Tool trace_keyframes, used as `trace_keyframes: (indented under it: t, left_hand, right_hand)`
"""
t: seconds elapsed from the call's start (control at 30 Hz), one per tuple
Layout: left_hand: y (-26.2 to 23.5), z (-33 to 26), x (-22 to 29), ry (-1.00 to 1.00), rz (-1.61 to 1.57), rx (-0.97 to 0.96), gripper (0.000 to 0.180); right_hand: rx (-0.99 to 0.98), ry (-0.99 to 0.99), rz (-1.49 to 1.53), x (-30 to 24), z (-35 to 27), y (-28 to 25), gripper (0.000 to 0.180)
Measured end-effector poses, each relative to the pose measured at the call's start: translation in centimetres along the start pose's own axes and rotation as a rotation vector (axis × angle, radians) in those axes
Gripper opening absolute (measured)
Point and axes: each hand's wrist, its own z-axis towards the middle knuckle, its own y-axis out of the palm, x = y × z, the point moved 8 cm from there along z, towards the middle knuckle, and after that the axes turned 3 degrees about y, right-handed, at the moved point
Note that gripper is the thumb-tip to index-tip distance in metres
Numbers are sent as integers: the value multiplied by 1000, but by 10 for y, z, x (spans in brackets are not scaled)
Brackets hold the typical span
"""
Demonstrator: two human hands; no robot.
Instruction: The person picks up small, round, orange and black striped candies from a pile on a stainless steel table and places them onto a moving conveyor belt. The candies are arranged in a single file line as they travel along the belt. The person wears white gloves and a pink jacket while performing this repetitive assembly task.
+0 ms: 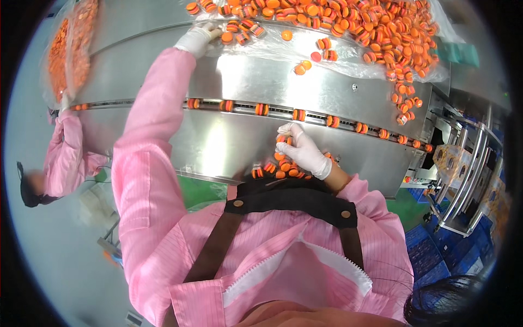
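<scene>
Orange round sandwich-like pieces lie heaped on a clear plastic sheet at the top of a steel machine. My left hand, in a white glove, reaches up to the near edge of that heap and touches a few pieces; its grip is not clear. My right hand, also gloved, is closed on one or two orange pieces close to my chest. It is just above a small pile of the same pieces on the machine's lower ledge. A row of pieces stands on edge in a curved slot between my hands.
Another person in a pink coat works at the left, under clear bags of orange pieces. A packing machine with metal rails stands at the right, with blue crates on the green floor below it.
</scene>
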Motion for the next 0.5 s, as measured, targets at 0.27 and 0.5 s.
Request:
trace_keyframes:
  t: [0.27,0.5]
  left_hand:
    - [68,-3,-63,-582,-825,-267,38]
    - [-11,-59,-61,-508,-1163,93,30]
  right_hand:
    - [-59,111,140,10,-1,1,28]
    - [-67,59,135,0,0,-3,26]
